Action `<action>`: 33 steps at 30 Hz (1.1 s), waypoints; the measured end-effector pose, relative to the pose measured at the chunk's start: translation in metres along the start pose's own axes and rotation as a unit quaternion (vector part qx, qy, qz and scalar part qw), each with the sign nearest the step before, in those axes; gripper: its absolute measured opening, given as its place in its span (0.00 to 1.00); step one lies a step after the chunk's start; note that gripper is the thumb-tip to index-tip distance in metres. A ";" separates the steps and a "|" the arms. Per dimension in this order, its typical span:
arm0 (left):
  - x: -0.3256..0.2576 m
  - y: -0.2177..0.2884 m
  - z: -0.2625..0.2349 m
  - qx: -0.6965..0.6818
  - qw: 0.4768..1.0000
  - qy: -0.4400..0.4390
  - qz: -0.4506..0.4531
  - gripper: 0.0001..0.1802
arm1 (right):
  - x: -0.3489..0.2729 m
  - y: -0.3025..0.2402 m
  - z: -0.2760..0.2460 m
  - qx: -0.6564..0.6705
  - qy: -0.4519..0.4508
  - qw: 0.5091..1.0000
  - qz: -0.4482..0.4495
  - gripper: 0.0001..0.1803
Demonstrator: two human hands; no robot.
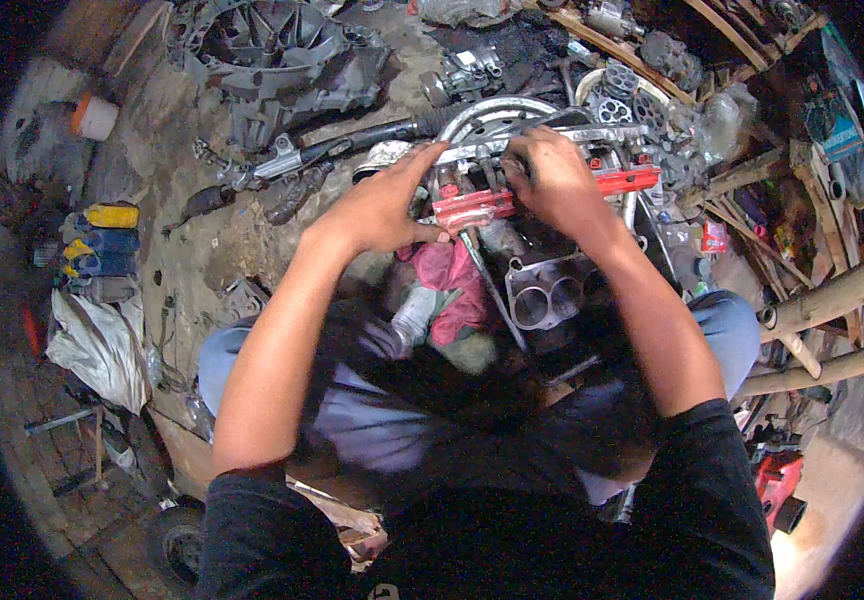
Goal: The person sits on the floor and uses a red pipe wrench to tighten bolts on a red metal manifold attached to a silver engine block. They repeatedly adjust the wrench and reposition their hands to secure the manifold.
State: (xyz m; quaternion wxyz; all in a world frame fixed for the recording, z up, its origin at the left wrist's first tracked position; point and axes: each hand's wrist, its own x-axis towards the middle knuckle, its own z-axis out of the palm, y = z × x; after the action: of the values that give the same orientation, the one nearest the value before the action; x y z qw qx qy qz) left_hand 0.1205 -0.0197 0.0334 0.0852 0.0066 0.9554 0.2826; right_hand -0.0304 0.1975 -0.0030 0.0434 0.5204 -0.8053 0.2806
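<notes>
A long red metal bar point(624, 181) lies crosswise in front of me, with silver metal along its far side. My left hand point(382, 205) grips the left end of this part, the thumb on the near side and the fingers toward the far side. Over the bar's middle, my right hand point(557, 180) is closed with curled fingers; what they pinch is hidden. Nearer to me is a flat metal gasket point(544, 318) with round holes. A pink cloth point(457, 290) lies to its left, beside a greyish crumpled piece point(414, 315).
A large bell-shaped metal housing point(347, 85) stands at the far left, near a long dark shaft point(352, 145). Round metal parts point(615, 108) sit at the far right. Wooden poles point(822, 300) line the right side. A white sack point(102, 345) and yellow-and-blue containers point(102, 240) are at left.
</notes>
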 end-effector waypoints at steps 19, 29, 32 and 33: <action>0.002 0.003 -0.001 -0.005 1.000 -0.017 -0.014 0.61 | -0.010 0.002 0.002 -0.075 0.079 0.991 -0.082 0.23; 0.002 0.001 0.001 -0.001 1.000 -0.009 -0.009 0.61 | -0.010 0.002 0.009 -0.109 0.091 0.989 -0.030 0.19; 0.000 0.002 0.000 0.002 1.000 -0.005 -0.009 0.61 | -0.011 -0.001 0.008 -0.064 0.102 0.990 -0.070 0.15; 0.001 0.004 -0.001 0.005 1.000 -0.003 -0.004 0.62 | -0.010 0.001 0.010 -0.065 0.098 0.992 -0.049 0.14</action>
State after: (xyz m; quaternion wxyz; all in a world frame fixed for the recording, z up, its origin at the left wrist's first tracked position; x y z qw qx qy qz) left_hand 0.1190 -0.0173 0.0362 0.0889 0.0036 0.9567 0.2771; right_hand -0.0246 0.2015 -0.0152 0.1689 0.5252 -0.7874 0.2750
